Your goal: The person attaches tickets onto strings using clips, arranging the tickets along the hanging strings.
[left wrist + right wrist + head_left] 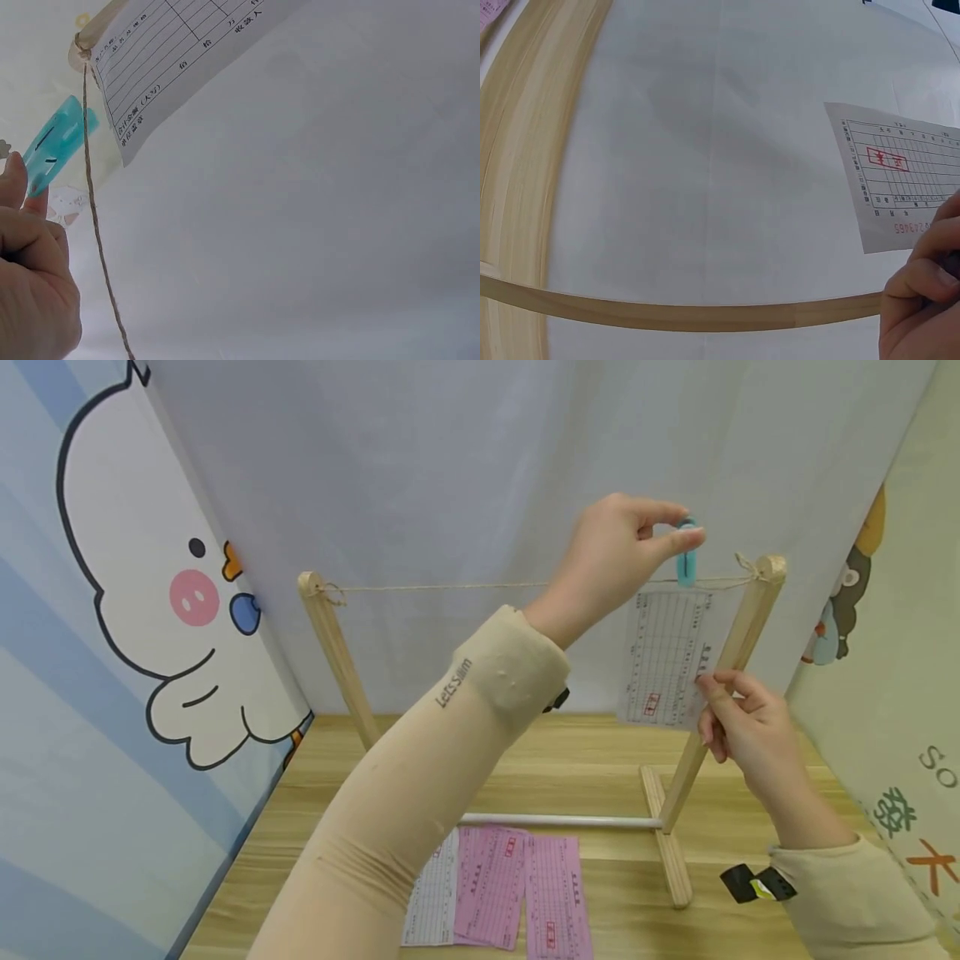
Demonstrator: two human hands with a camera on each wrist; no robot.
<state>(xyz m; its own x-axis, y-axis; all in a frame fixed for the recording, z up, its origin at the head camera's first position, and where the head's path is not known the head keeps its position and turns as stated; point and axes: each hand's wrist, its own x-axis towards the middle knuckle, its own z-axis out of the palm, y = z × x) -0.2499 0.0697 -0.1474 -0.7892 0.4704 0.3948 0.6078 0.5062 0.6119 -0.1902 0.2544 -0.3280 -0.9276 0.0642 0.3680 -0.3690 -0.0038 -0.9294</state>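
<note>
My L hand [617, 545], upper R of frame, pinches clip [686, 568]; R hand [752, 725] pinches paper [667, 647], prob. light, flimsy: grip by edge

A: Rack [686, 777] pos.?
B: On worktop [615, 877]; curtain [420, 468] behind, panels either side, L panel [45, 727] + R panel [862, 718].
A: Cord [450, 587]?
B: Betw. post tops. Crossbar [562, 820] low betw. posts.
A: Upper sheet [667, 660]?
B: Below cord's R end, just L of R post [752, 622]; R grip [750, 722] at its lower R edge.
A: Clip [686, 568]?
B: In L grip [618, 543], at cord, above upper sheet.
A: Loose sheets [557, 893]?
B: On worktop, before crossbar, approx. ctr., side by side; leftmost partly behind L forearm [420, 793].
</note>
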